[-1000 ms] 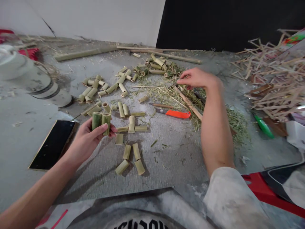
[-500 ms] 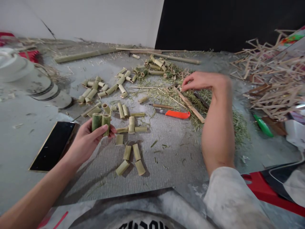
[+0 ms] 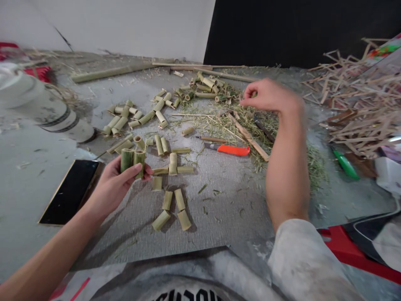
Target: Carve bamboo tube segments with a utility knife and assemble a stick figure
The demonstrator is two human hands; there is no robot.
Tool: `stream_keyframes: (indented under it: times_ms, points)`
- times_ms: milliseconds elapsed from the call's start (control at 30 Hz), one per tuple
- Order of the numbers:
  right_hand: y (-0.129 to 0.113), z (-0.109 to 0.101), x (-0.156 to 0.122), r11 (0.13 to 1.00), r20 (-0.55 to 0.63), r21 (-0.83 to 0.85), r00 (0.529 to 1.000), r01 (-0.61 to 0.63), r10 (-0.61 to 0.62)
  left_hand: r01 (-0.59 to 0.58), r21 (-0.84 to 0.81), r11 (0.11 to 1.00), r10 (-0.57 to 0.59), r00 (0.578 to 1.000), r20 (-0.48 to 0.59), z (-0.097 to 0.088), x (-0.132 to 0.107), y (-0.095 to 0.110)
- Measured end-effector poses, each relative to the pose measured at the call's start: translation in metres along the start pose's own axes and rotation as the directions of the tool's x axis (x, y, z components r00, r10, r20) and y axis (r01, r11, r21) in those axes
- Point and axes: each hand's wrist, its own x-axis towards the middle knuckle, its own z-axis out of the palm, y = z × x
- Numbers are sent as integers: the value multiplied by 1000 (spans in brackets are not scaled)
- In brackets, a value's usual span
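My left hand (image 3: 117, 184) grips two short green bamboo tube pieces (image 3: 133, 159) side by side, held upright above the grey mat (image 3: 219, 200). My right hand (image 3: 266, 96) is stretched out far over the heap of bamboo shavings (image 3: 225, 121), fingers pinched together on something small that I cannot make out. Just beyond it lies a pile of cut bamboo tubes (image 3: 206, 85). More cut pieces (image 3: 172, 209) lie in small groups on the mat near my left hand.
An orange-handled knife (image 3: 230, 149) and a thin brown tool (image 3: 213, 139) lie mid-mat. A black phone (image 3: 70, 190) sits at the left, a white round object (image 3: 37, 104) beyond it. Bamboo strips (image 3: 357, 100) are heaped at the right beside a green-handled tool (image 3: 346, 165). Long bamboo poles (image 3: 109, 72) lie at the back.
My right hand has lifted from the shavings and moved slightly back and right, its fingers now pinched closed. My left hand has kept still with its two tubes.
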Motion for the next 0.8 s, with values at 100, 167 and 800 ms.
stream_keyframes:
  times_ms: [100,167,800]
  points:
    - [-4,-3,-3,999,-70,-4,997,-44,44,3,-6,1000,-3,1000,4,0,0,0]
    - [-5,-2,-2,998,-110,5,991,-70,70,3,-13,1000,-3,1000,10,0,0,0]
    - [-5,109,94,998,-115,43,992,-51,55,0,-4,1000,0,1000,-18,3,3,-3]
